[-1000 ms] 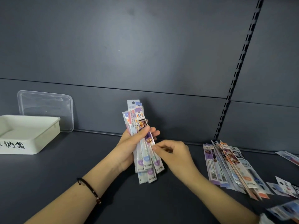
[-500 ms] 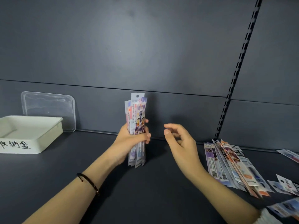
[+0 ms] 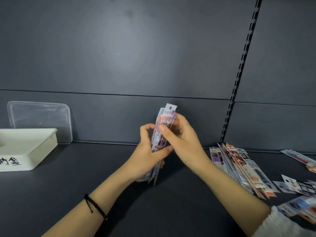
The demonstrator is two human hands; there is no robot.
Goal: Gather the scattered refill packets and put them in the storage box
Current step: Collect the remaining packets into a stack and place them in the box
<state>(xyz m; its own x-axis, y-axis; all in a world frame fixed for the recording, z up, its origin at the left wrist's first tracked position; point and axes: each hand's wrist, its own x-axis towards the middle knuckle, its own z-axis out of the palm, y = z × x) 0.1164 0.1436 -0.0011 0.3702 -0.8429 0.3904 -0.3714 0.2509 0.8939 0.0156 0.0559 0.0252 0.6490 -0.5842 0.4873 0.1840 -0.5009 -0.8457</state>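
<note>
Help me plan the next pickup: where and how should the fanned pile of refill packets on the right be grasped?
Grip the fanned pile across its far end, by the back wall, where the packets' tops converge. Come from above with the right hand, pinching across the narrow width; the near ends splay apart and would probably slip loose.

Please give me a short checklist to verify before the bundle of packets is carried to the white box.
1. Bundle of packets held by both the left hand and the right hand: ok.
2. Packet edges squared up: not ok, one top sticks out.
3. White box open, its clear lid leaning on the wall behind: ok.
4. Shelf between hands and box free: ok.
5. Space in the box: cannot tell, partly out of view.
6. All packets gathered: not ok, a pile remains at the right.
</note>
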